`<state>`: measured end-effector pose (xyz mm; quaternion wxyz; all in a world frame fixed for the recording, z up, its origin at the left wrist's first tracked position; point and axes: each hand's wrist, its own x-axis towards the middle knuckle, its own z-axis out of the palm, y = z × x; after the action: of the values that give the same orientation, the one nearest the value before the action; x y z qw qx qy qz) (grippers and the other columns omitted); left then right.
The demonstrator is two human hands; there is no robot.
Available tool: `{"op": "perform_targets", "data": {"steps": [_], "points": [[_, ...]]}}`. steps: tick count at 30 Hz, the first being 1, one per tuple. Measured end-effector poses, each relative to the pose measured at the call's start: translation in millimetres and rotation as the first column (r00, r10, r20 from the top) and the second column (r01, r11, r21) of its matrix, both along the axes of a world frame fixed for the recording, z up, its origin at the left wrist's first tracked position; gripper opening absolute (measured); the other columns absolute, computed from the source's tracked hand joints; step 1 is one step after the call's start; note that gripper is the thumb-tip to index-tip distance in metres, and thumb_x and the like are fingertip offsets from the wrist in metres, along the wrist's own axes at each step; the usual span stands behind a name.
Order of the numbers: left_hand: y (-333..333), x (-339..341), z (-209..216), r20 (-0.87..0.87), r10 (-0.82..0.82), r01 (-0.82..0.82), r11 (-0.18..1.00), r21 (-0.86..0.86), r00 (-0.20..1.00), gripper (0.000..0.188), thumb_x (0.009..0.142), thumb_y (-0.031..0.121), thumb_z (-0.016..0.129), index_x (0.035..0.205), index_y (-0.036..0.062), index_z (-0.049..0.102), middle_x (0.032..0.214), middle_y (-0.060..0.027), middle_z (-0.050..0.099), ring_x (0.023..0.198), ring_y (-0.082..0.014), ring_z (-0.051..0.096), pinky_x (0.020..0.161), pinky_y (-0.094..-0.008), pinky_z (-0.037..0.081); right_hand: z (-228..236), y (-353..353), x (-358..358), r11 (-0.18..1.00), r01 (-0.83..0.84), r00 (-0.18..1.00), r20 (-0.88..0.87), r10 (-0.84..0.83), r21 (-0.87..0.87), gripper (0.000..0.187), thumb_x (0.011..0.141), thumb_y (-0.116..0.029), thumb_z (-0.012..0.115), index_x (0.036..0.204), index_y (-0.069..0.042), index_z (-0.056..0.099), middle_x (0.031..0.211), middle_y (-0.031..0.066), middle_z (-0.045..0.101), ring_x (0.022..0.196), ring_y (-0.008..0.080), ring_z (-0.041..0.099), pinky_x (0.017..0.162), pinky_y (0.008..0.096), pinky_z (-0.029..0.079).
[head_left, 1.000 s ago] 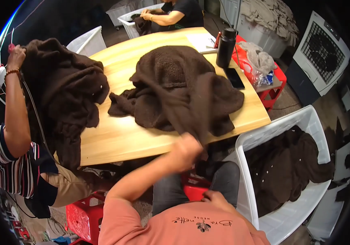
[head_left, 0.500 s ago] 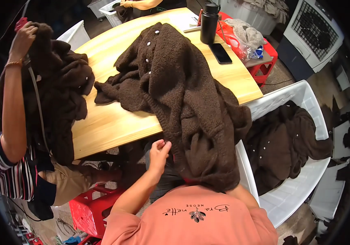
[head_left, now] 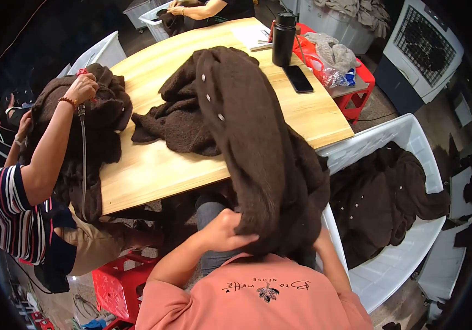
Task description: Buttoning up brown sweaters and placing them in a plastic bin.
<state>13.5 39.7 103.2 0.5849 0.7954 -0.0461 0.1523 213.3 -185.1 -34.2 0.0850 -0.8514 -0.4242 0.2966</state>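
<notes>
- The dark brown fuzzy knitted cardigan with pale buttons (head_left: 247, 137) now hangs off the near edge of the curved pale wooden table (head_left: 153, 170) and drapes down into the person's lap; a second ago it lay heaped on the tabletop, and half a second ago it was only partly drawn over the edge
- The left hand (head_left: 226, 231) is clamped on the lower hem of the cardigan, fingers curled into the fabric close to the chest, where before it reached up toward the table edge
- The right hand (head_left: 319, 237) is mostly hidden under the hanging fabric; only the wrist and forearm show, so I cannot tell whether it grips the knit
- The two hands sit apart, one at each side of the gathered lower end
- The upper part of the cardigan, with its button row, still rests on the table beside a bunched sleeve
- Judged from this, the garment is being pulled toward the body, and more of it is off the table than on
- The white plastic laundry basket (head_left: 412, 137) holding more brown knitwear stands just to the person's right
- A co-worker in a striped top (head_left: 5, 209) at the left holds up another brown garment
</notes>
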Motion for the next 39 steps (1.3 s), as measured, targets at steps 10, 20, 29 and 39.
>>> {"op": "perform_targets", "data": {"steps": [10,20,29,39], "points": [[-5,-34,87,-0.221,-0.702,0.736,0.638,0.225,0.677,0.03,0.068,0.022,0.067,0.063,0.0025,0.044,0.06,-0.0139,0.051,0.055,-0.0357,0.053,0.046,-0.042,0.039,115,89,-20,0.615,-0.502,0.747,0.663,-0.046,0.608,0.055,0.075,-0.012,0.06,0.127,-0.013,0.044,0.134,0.0177,0.035,0.119,0.0352,0.038,0.097,0.0474,0.031],[40,-119,134,0.252,0.011,-0.15,0.826,0.543,0.968,0.011,0.064,0.007,0.059,0.064,0.0032,0.049,0.06,-0.0053,0.049,0.05,-0.0226,0.05,0.044,-0.0324,0.039,54,97,-2,0.639,-0.169,0.98,0.06,0.189,0.751,0.017,0.07,0.002,0.052,0.081,-0.004,0.064,0.088,0.0073,0.065,0.101,0.0266,0.057,0.094,0.0456,0.038],[39,-72,61,-0.267,0.511,-0.028,0.499,0.866,0.817,0.017,0.067,0.016,0.065,0.078,0.0077,0.055,0.069,-0.011,0.059,0.06,-0.0306,0.06,0.052,-0.0401,0.047,161,-92,3,0.352,0.266,0.588,-0.44,0.678,0.897,0.025,0.073,-0.015,0.056,0.05,-0.005,0.051,0.04,0.004,0.045,0.034,0.0142,0.044,0.04,0.0289,0.04],[-5,-89,-55,-0.544,0.317,0.236,0.654,0.719,0.777,0.02,0.063,0.018,0.067,0.069,0.0053,0.053,0.067,-0.0123,0.056,0.064,-0.0332,0.059,0.056,-0.0432,0.047,43,23,-20,0.946,0.072,0.937,0.304,-0.174,0.317,0.075,0.065,-0.027,0.076,0.127,-0.004,0.041,0.13,0.0212,0.04,0.116,0.0388,0.041,0.093,0.0413,0.04]]}}
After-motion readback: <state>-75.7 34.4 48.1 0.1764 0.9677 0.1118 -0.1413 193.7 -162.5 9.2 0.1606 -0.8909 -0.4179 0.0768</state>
